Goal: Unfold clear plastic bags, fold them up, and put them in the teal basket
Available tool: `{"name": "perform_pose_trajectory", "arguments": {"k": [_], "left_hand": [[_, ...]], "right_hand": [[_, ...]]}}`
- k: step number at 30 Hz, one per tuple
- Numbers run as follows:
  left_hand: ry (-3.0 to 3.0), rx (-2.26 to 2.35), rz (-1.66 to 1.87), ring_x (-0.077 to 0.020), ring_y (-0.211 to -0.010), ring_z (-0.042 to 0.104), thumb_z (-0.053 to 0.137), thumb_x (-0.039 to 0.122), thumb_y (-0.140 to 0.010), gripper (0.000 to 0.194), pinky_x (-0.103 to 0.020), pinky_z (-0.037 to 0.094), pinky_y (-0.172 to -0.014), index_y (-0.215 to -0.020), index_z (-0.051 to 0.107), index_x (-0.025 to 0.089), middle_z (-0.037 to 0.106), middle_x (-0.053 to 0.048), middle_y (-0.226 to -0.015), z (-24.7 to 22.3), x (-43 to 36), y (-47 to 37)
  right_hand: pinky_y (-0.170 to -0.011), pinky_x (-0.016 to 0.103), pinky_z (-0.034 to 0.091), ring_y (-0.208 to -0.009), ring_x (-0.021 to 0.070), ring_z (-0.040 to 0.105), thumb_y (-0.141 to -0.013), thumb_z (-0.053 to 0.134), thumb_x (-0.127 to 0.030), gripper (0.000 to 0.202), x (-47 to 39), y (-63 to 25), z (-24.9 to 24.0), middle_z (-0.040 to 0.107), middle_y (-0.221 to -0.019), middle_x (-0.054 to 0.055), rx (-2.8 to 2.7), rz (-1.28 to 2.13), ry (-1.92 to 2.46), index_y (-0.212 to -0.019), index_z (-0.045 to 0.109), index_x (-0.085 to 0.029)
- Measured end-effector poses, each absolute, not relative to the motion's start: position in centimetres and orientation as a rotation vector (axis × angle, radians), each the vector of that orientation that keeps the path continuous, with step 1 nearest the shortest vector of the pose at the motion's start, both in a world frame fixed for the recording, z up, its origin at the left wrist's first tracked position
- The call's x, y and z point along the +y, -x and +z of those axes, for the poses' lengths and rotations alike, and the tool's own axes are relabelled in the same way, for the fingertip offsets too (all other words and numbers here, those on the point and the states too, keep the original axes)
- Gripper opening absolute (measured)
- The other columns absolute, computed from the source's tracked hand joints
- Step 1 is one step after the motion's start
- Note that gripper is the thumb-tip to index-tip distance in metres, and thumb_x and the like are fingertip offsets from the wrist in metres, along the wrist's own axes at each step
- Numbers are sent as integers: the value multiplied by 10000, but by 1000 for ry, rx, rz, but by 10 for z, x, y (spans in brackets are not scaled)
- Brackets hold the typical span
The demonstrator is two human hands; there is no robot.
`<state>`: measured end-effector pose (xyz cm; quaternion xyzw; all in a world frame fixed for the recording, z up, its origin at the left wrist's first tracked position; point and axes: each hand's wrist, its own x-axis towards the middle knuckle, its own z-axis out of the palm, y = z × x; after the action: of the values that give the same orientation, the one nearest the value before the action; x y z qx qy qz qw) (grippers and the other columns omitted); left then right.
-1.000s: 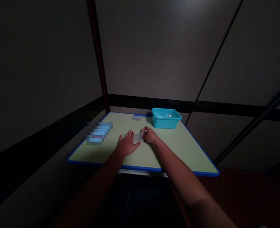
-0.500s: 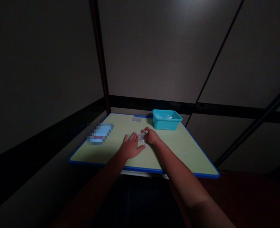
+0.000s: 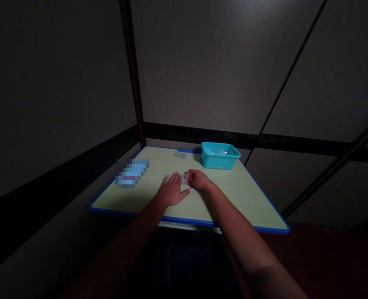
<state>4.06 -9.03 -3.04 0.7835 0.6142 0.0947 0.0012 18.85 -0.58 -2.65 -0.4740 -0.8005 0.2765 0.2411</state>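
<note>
A small clear plastic piece point(image 3: 184, 179) lies on the light green table point(image 3: 233, 195), partly covered by both hands. My left hand point(image 3: 171, 190) rests flat on its left part, fingers spread and thumb pointing right. Just to the right, my right hand point(image 3: 198, 180) is curled with thumb and fingertips pinched at the right end of the plastic piece. What exactly lies between those fingertips is too small to make out.
A turquoise bin point(image 3: 220, 161) with something clear inside stands at the back right of the table. Near the back edge lies a flat, pale, see-through piece point(image 3: 180, 154). A pixelated bluish object point(image 3: 132, 172) lies at the left edge. Walls rise behind and to the left.
My right hand has shifted slightly left, closer to my left hand, and covers a different part of the plastic piece. My left hand stays pressed flat.
</note>
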Motion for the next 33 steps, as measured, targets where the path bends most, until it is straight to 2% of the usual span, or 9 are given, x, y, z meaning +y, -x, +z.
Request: {"name": "perform_pose_trajectory", "arguments": {"k": [3,8,14,21,27,33], "left_hand": [[-2477,1936,347,-246,-1389,119,253,631,-854,751,-492,127,-1089,-1418,263,135,193,-127,-1497,-31,-91,-40],[-2503,1873,346,-251,-1378,169,245,609,-866,715,-512,126,-1083,-1411,285,147,235,-117,-1485,-31,-91,-39],[-2417,2122,520,-275,-1394,48,272,596,-860,753,-528,118,-1075,-1426,227,102,118,-127,-1512,-30,-91,-40],[-2385,2004,392,-278,-1366,204,264,641,-837,756,-544,91,-1074,-1386,330,125,271,-146,-1468,-33,-88,-39],[-2398,2000,393,-270,-1373,183,253,637,-841,758,-560,76,-1070,-1392,319,121,220,-141,-1484,-33,-87,-39],[-2447,1924,343,-268,-1369,200,252,661,-833,773,-571,91,-1064,-1400,301,139,227,-138,-1482,-31,-88,-40]], "right_hand": [[-557,205,373,-556,97,499,-579,677,-116,159,-3,-189,-28,591,-595,-32,-2184,780,1290,-711,612,-175],[-543,186,358,-536,81,479,-605,647,-126,81,0,-189,-29,575,-563,-28,-2151,811,1286,-673,614,-155],[-540,192,354,-523,84,475,-589,617,-94,78,1,-189,-29,570,-550,-31,-2103,851,1275,-627,604,-161],[-510,196,336,-493,80,454,-553,626,-70,110,2,-189,-31,546,-504,-36,-2028,940,1221,-592,576,-160],[-483,208,334,-463,84,440,-552,607,-90,116,3,-188,-30,531,-492,-36,-1931,1028,1127,-620,549,-164],[-505,209,351,-496,86,444,-544,544,-101,189,3,-180,-28,490,-536,-67,-1797,1063,1026,-701,480,-187]]}}
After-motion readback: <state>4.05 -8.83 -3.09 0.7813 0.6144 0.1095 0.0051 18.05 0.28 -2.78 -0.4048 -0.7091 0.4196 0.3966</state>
